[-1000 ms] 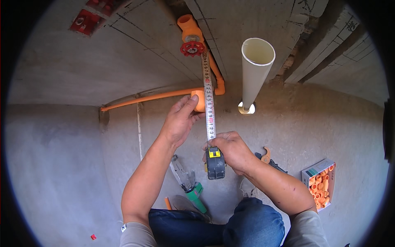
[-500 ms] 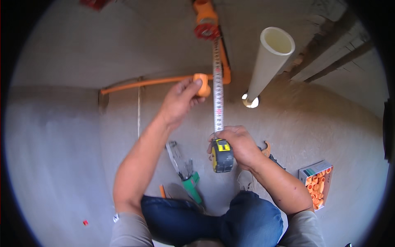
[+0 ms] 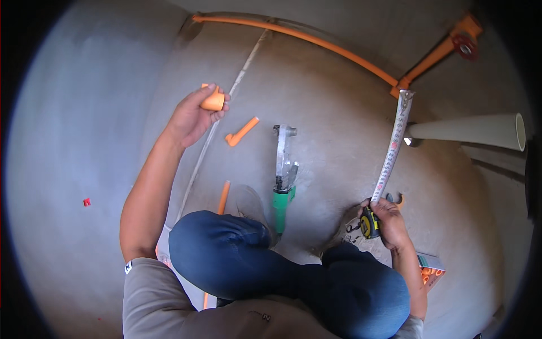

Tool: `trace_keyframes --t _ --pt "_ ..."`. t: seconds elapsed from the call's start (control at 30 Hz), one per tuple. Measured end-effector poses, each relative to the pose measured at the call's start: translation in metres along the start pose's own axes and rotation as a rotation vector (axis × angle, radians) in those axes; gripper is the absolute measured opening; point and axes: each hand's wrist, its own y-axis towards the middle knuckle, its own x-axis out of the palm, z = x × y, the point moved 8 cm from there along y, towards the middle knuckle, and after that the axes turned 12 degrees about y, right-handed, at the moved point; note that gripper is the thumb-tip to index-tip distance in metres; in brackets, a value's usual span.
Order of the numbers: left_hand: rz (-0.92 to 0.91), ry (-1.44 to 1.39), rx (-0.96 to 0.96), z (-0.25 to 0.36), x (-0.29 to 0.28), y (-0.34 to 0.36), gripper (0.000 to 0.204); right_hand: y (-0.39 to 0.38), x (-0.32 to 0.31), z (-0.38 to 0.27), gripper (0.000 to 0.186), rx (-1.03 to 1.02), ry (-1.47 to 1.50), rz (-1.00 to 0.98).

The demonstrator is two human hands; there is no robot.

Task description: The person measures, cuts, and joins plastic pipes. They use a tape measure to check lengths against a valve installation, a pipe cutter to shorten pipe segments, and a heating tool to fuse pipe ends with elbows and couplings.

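Note:
Raised over the floor at left, my left hand point(image 3: 189, 120) is closed around a short orange pipe fitting point(image 3: 214, 101). My right hand point(image 3: 394, 226) grips a black and yellow tape measure point(image 3: 370, 222) beyond my right knee. Its white blade point(image 3: 388, 161) is pulled out and runs up to the corner where the orange wall pipe point(image 3: 327, 46) meets a branch. On that branch sits a red-handled valve point(image 3: 465, 47). I cannot tell whether the blade's tip touches the pipe.
A green-handled power tool with a grey metal head point(image 3: 281, 199) lies before my knees. Left of it are an orange elbow piece point(image 3: 243, 131) and an orange pipe point(image 3: 224, 198). A wide white pipe point(image 3: 468, 131) stands at right. A box point(image 3: 430, 261) of orange fittings is partly hidden behind my right forearm.
My view has swung left. My hands have moved apart: the left with the fitting away to the left, the right with the tape measure to the right. The blade is still out.

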Motion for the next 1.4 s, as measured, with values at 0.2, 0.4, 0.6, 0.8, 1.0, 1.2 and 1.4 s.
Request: trace_keyframes --t 0.2,0.4,0.6,0.8,1.0,1.2,1.4 --pt "0.136 0.184 -0.162 -0.086 -0.063 -0.044 0.028 0.014 0.081 -0.066 0.027 -0.087 -0.182 -0.094" --pt "0.076 0.418 -0.24 -0.241 -0.113 -0.059 0.03 0.028 0.169 -0.093 0.032 -0.053 -0.316 -0.173" --pt "0.131 0.144 -0.382 -0.316 -0.107 -0.065 0.038 0.046 0.231 -0.089 0.032 0.074 -0.573 -0.173" --pt "0.12 0.63 -0.266 -0.326 -0.106 -0.045 0.04 0.069 0.238 -0.073 0.03 0.131 -0.703 -0.099" --pt "0.537 0.694 0.035 -0.339 -0.156 -0.057 0.044 0.078 0.249 -0.059 0.03 0.153 -0.742 -0.081" --pt "0.302 1.233 -0.227 -0.377 -0.167 -0.129 0.04 0.084 0.248 -0.06 0.03 0.11 -0.604 -0.091" --pt "0.064 1.304 -0.207 -0.381 -0.152 -0.16 0.039 0.086 0.263 -0.064 0.033 0.093 -0.597 -0.108"
